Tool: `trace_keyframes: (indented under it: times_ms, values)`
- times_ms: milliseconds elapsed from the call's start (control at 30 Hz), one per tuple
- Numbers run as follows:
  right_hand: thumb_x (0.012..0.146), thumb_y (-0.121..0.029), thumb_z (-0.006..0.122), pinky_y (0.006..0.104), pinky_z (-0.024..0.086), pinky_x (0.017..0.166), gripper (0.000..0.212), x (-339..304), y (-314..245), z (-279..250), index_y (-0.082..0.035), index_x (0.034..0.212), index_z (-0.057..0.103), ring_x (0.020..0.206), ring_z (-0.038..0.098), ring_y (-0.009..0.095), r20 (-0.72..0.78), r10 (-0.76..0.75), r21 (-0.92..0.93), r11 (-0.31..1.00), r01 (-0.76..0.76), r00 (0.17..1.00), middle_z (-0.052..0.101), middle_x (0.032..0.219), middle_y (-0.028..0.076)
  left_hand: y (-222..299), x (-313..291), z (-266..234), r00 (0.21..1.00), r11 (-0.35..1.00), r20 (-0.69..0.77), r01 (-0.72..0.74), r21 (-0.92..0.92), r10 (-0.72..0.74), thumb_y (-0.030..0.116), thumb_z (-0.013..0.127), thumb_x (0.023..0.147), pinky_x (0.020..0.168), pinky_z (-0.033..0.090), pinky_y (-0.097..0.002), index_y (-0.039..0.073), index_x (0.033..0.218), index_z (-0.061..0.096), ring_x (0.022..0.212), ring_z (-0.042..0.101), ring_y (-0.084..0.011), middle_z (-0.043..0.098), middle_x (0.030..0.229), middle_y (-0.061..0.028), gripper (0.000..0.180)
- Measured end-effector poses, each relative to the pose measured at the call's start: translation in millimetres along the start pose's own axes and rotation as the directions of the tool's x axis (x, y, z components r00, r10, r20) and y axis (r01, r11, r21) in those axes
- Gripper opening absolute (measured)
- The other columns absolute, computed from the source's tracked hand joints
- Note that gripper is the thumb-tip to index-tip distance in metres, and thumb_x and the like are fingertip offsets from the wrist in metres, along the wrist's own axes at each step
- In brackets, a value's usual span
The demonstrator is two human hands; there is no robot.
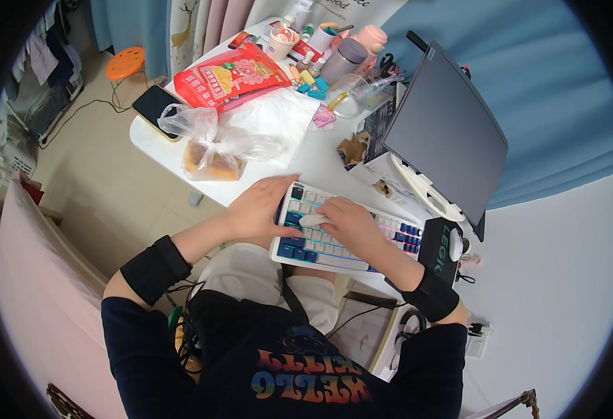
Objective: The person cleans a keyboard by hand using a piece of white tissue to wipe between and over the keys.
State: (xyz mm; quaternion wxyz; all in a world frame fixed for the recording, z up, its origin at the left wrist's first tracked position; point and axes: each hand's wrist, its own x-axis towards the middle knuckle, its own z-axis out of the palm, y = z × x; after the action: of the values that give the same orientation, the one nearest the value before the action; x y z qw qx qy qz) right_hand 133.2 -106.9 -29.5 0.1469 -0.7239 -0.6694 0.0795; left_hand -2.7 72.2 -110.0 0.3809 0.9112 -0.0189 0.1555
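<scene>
A white keyboard (320,260) with white and dark blue keys and coloured backlight lies at the desk's near edge. My left hand (259,208) grips its left end, the thumb over the keys and the fingers at the far left corner. Pinched in my right hand (352,225) is a crumpled white tissue (312,220), which rests against the keys left of the middle. The fingertips of my right hand are partly hidden by the tissue and the hand itself.
On the white desk (320,164) stand a laptop (449,133) on a stand, a knotted plastic bag of bread (212,162), a phone (157,110), a red packet (229,75), and several cups and bottles. A white mouse (455,244) sits on a black box (437,241) at right.
</scene>
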Motion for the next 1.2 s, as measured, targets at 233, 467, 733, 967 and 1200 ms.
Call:
trace_keyframes:
  times_ms: [233,467,733,967,1200]
  values:
    - [0.068,-0.005,0.07,0.0382,0.049,0.076,0.03,-27,14,-1,-0.004,0.096,0.059,0.089,0.059,0.031,-0.037,0.045,-0.018,0.999,-0.046,0.998,0.058,0.092,0.012,-3,0,2,1.0,1.0,0.0,-0.004,-0.011,0.004,0.05,0.075,0.067,0.106,0.031,-0.0403,-0.004,0.138,0.03,0.124,0.042,-0.0355,0.045,0.131,-0.0226,0.099]
    - [0.068,-0.002,0.069,0.0374,0.05,0.074,0.03,-50,20,-10,-0.004,0.097,0.06,0.088,0.058,0.031,-0.032,0.116,-0.057,0.991,-0.117,0.993,0.057,0.094,0.011,-1,1,0,1.0,1.0,0.024,0.002,-0.002,-0.002,0.042,0.077,0.066,0.106,0.031,-0.0397,-0.004,0.137,0.03,0.125,0.041,-0.0352,0.044,0.133,-0.0207,0.097]
    - [0.069,0.0,0.066,0.0365,0.049,0.071,0.028,-88,40,-17,-0.002,0.096,0.06,0.085,0.057,0.03,-0.077,0.261,-0.048,0.963,-0.265,0.962,0.055,0.092,0.011,4,4,-3,0.997,0.997,0.043,0.062,-0.04,-0.06,0.045,0.076,0.066,0.106,0.031,-0.0404,-0.002,0.138,0.031,0.126,0.041,-0.0359,0.044,0.133,-0.0224,0.096]
    - [0.07,-0.002,0.066,0.036,0.051,0.071,0.027,-102,51,-21,-0.003,0.097,0.06,0.084,0.058,0.029,-0.106,0.277,-0.046,0.958,-0.283,0.955,0.053,0.09,0.01,12,3,-12,0.997,0.997,0.028,0.073,0.006,-0.074,0.037,0.079,0.066,0.108,0.029,-0.0415,0.001,0.139,0.029,0.128,0.038,-0.0364,0.038,0.138,-0.0212,0.095]
    - [0.07,0.0,0.067,0.0344,0.05,0.074,0.028,-114,61,-29,-0.003,0.097,0.063,0.086,0.059,0.029,-0.072,0.36,0.015,0.933,-0.36,0.93,0.056,0.093,0.01,32,16,-23,0.938,0.915,0.146,-0.34,0.216,0.314,0.038,0.075,0.069,0.107,0.031,-0.0482,0.01,0.126,0.052,0.127,0.039,-0.0341,0.04,0.137,-0.0157,0.067]
